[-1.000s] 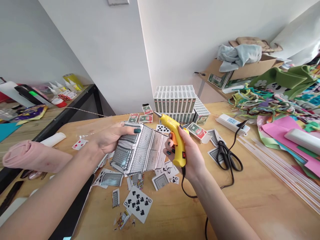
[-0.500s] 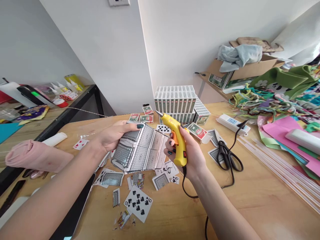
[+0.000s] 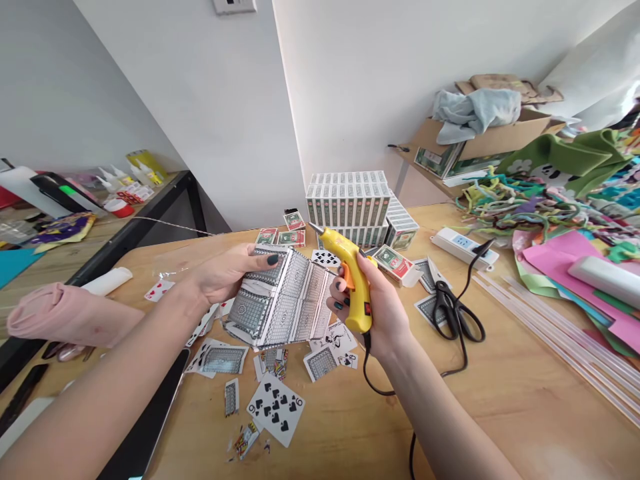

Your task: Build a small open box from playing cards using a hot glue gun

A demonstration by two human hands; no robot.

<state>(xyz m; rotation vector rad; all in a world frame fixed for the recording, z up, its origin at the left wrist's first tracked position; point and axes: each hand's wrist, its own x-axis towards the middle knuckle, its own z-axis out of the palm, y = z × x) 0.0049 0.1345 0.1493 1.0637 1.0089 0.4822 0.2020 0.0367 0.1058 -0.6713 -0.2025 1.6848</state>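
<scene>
My left hand [image 3: 230,270] grips the upper left edge of a folded piece made of playing cards [image 3: 283,300], thumb on top, above the table. My right hand [image 3: 377,303] is wrapped round a yellow glue gun [image 3: 356,283] with an orange trigger; its metal nozzle points up and left, above the right end of the card piece. Fingertips of my right hand are close to the piece's right edge; whether they touch it I cannot tell. Beneath lie loose cards, among them a spade card [image 3: 277,408] and a joker [image 3: 340,339].
Stacked card boxes [image 3: 347,200] stand by the wall. Black scissors [image 3: 453,313], a white power strip [image 3: 463,247] and clear glue sticks [image 3: 560,333] lie to the right. A rolled pink cloth [image 3: 70,313] and a black flat device [image 3: 150,413] are at the left.
The card piece has tilted slightly in my left hand, and my left thumb has shifted a little left and down on it. The glue gun has barely moved.
</scene>
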